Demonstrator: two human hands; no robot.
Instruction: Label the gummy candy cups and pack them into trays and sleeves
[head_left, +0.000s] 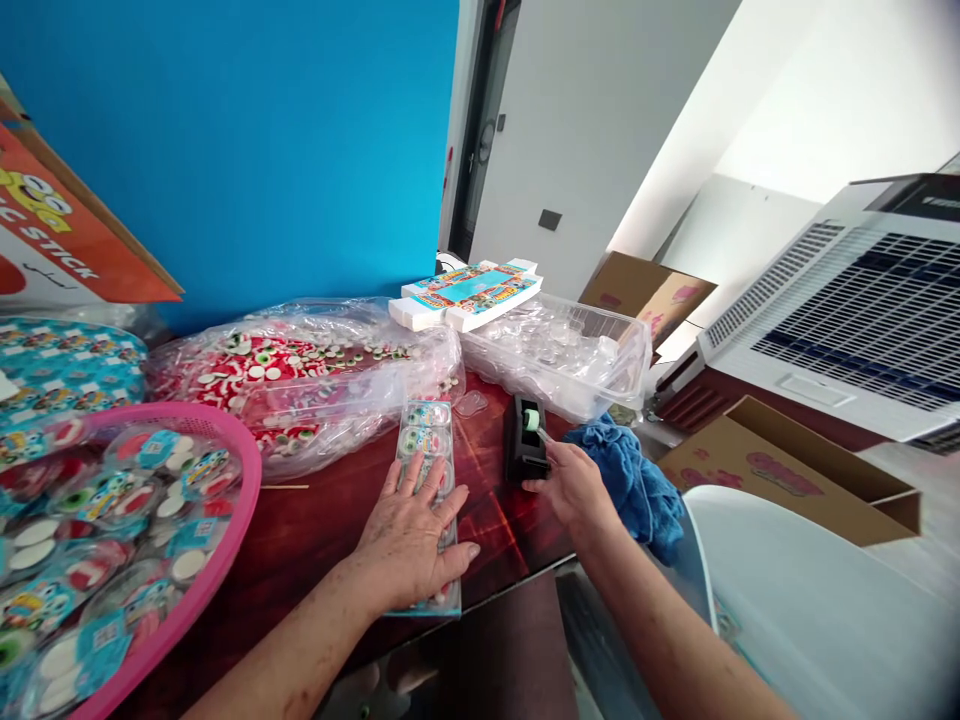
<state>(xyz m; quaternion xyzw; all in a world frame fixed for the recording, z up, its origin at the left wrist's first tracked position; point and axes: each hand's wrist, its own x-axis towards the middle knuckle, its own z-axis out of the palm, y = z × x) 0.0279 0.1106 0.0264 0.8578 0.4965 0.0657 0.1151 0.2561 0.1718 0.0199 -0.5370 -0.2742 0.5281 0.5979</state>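
Note:
My left hand (420,530) lies flat with fingers spread on a long clear package (426,415) with blue edging. Round eyeball-patterned pieces show through its far end; the palm covers much of the rest. To the right, a black tape dispenser (517,465) stands on the table, holding a roll of pale green tape (531,420). My right hand (574,485) is closed at the dispenser's near end, its fingertips on the tape's loose end. A small clear plastic piece (471,403) lies between package and dispenser.
A pink basket (251,480) of packed pieces stands left on the dark red table (322,530). Behind are a clear bag (352,400) of red and white pieces, a clear tray (637,350) and flattened printed boxes (472,290). A blue cloth (630,480) and white tub (701,530) sit right.

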